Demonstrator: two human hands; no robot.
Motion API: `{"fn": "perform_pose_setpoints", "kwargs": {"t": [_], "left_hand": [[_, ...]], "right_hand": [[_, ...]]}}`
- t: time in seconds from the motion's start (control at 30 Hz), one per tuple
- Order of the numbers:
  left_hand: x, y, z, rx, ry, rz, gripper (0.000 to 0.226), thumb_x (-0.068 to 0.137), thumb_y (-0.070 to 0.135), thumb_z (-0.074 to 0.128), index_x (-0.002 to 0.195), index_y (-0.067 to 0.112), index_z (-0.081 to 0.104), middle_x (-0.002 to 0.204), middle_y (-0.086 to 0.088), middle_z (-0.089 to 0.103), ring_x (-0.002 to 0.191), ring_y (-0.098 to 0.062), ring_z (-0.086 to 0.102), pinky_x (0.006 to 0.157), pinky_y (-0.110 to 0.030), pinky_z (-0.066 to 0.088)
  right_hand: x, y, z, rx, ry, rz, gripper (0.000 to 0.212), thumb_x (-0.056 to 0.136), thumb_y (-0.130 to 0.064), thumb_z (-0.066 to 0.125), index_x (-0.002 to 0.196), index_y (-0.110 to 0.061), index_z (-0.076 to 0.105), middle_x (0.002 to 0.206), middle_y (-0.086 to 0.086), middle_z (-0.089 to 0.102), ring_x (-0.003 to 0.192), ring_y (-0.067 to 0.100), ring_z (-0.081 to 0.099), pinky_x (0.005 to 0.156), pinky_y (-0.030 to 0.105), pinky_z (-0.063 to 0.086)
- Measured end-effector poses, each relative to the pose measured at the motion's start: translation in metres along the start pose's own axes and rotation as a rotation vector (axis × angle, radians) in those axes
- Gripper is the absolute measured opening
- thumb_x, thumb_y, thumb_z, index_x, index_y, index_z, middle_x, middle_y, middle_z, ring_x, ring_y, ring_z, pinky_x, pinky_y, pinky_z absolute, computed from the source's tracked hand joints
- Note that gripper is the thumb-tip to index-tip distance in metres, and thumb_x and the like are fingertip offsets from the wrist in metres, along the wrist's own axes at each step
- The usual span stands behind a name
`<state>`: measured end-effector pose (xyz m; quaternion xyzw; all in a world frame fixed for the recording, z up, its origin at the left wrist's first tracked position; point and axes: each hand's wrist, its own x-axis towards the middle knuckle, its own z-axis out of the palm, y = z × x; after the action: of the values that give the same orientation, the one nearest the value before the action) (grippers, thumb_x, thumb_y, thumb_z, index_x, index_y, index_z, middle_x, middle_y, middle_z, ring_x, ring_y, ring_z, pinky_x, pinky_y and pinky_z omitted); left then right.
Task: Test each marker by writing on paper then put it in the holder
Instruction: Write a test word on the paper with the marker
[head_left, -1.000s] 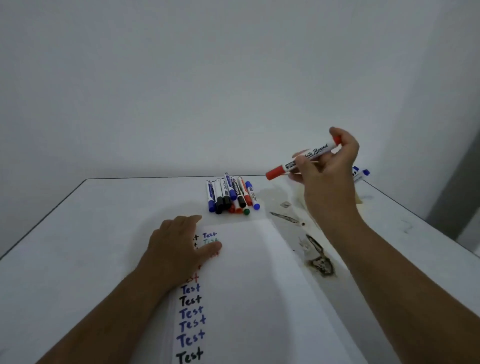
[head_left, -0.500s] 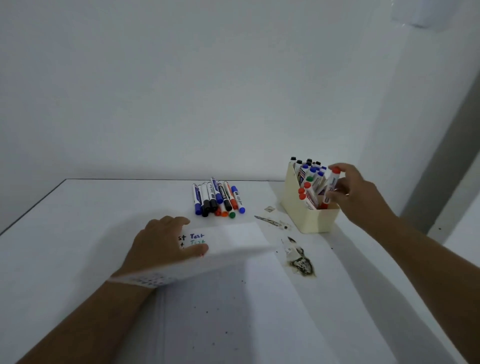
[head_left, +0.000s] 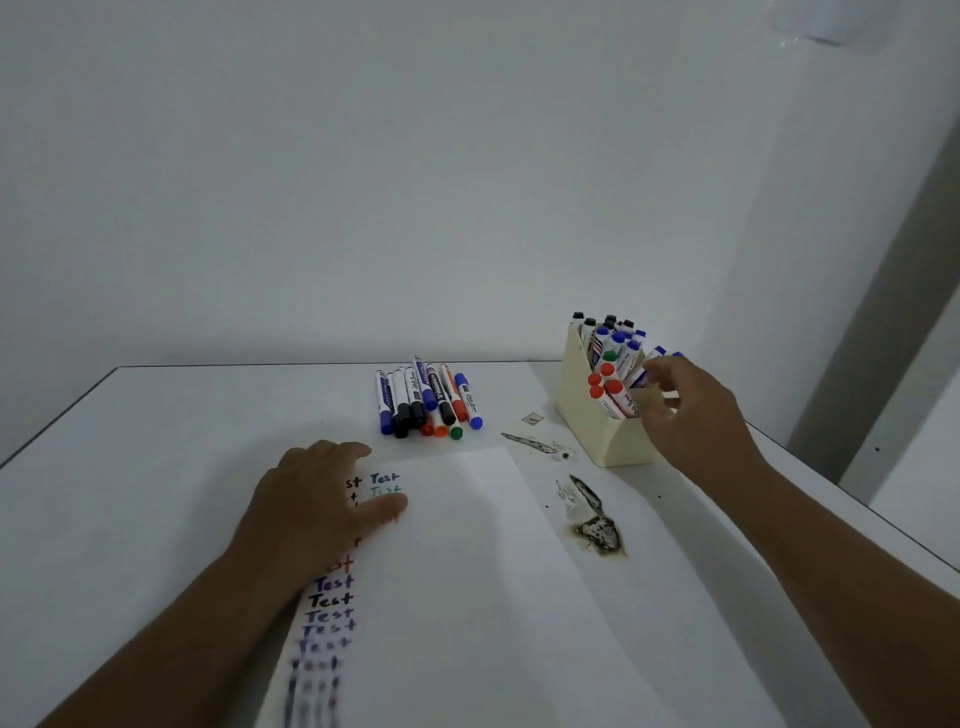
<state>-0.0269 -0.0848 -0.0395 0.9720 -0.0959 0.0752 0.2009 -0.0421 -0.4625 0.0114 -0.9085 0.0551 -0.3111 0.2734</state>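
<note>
We judge a marker just dropped in the holder (head_left: 587, 410), right hand (head_left: 696, 410) loose-fingered at its rim and seemingly empty, left hand (head_left: 311, 499) flat on the paper (head_left: 467, 571); next we reach for the untested markers (head_left: 426, 402)

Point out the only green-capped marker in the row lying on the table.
It is the green-capped marker, second from the right end of the row, between an orange-capped marker and the blue-capped marker at the end.

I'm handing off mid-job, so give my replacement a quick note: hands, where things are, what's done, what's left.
Left hand rests flat on the paper, holding it down.
Right hand is at the holder, fingers loose, gripping nothing.
Done: many markers stand in the holder; the paper carries a column of "Test" marks.
Left: the loose markers lying beyond the paper need testing, then go in the holder.
</note>
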Motion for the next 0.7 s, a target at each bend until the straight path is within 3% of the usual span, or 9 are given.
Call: {"fn": "perform_pose_setpoints", "kwargs": {"t": [0.1, 0.17, 0.27, 0.33, 0.47, 0.6, 0.7], "left_hand": [[0.002, -0.003, 0.006, 0.018, 0.014, 0.011, 0.079, 0.076, 0.082, 0.051, 0.14, 0.036, 0.046, 0.134, 0.012, 0.054, 0.123, -0.014, 0.046, 0.101, -0.036, 0.042], [0.005, -0.005, 0.009, 0.019, 0.014, 0.015, 0.078, 0.077, 0.082, 0.051, 0.14, 0.036, 0.046, 0.135, 0.011, 0.053, 0.124, -0.014, 0.046, 0.102, -0.037, 0.042], [0.005, -0.004, 0.01, 0.02, 0.026, 0.019, 0.078, 0.078, 0.081, 0.05, 0.14, 0.036, 0.045, 0.137, 0.011, 0.052, 0.124, -0.014, 0.045, 0.103, -0.036, 0.041], [0.005, -0.002, 0.011, 0.029, 0.015, 0.017, 0.078, 0.079, 0.081, 0.05, 0.142, 0.035, 0.043, 0.138, 0.011, 0.051, 0.125, -0.013, 0.045, 0.104, -0.035, 0.041], [0.006, -0.002, 0.012, 0.028, 0.031, 0.019, 0.079, 0.079, 0.081, 0.05, 0.142, 0.035, 0.043, 0.139, 0.011, 0.05, 0.125, -0.012, 0.045, 0.104, -0.033, 0.04], [0.006, -0.004, 0.012, 0.042, 0.03, 0.004, 0.08, 0.078, 0.082, 0.05, 0.143, 0.036, 0.041, 0.141, 0.011, 0.049, 0.126, -0.011, 0.045, 0.105, -0.033, 0.039], [0.007, -0.005, 0.013, 0.027, 0.054, 0.01, 0.075, 0.081, 0.079, 0.051, 0.142, 0.036, 0.043, 0.139, 0.012, 0.049, 0.125, -0.01, 0.044, 0.104, -0.032, 0.038]], "right_hand": [[-0.008, -0.017, 0.004, 0.071, 0.154, -0.1, 0.035, 0.087, -0.003, 0.064, 0.121, -0.014, 0.062, 0.115, -0.001, 0.063, 0.107, 0.018, 0.058, 0.088, 0.03, 0.048], [-0.014, -0.036, 0.009, 0.139, 0.197, -0.194, 0.032, 0.085, 0.0, 0.065, 0.113, -0.015, 0.064, 0.109, -0.002, 0.063, 0.101, 0.02, 0.058, 0.09, 0.03, 0.048], [-0.026, -0.074, 0.019, 0.236, 0.127, -0.295, 0.033, 0.084, 0.001, 0.062, 0.106, -0.024, 0.064, 0.102, -0.008, 0.063, 0.093, 0.008, 0.057, 0.082, 0.012, 0.043], [-0.034, -0.101, 0.026, 0.338, 0.028, -0.301, 0.033, 0.085, -0.001, 0.062, 0.103, -0.029, 0.062, 0.1, -0.012, 0.064, 0.093, 0.003, 0.058, 0.078, 0.012, 0.045], [-0.044, -0.137, 0.056, 0.552, -0.229, -0.072, 0.025, 0.088, -0.008, 0.064, 0.099, -0.03, 0.066, 0.094, -0.01, 0.069, 0.086, 0.002, 0.064, 0.075, 0.017, 0.053], [-0.053, -0.143, 0.099, 0.727, -0.339, 0.184, 0.021, 0.086, -0.01, 0.066, 0.101, -0.025, 0.068, 0.09, -0.002, 0.073, 0.088, 0.022, 0.07, 0.084, 0.048, 0.06], [-0.062, -0.133, 0.12, 0.745, -0.317, 0.314, 0.019, 0.089, -0.008, 0.065, 0.1, -0.024, 0.068, 0.088, 0.001, 0.073, 0.083, 0.019, 0.069, 0.085, 0.044, 0.061]]}}
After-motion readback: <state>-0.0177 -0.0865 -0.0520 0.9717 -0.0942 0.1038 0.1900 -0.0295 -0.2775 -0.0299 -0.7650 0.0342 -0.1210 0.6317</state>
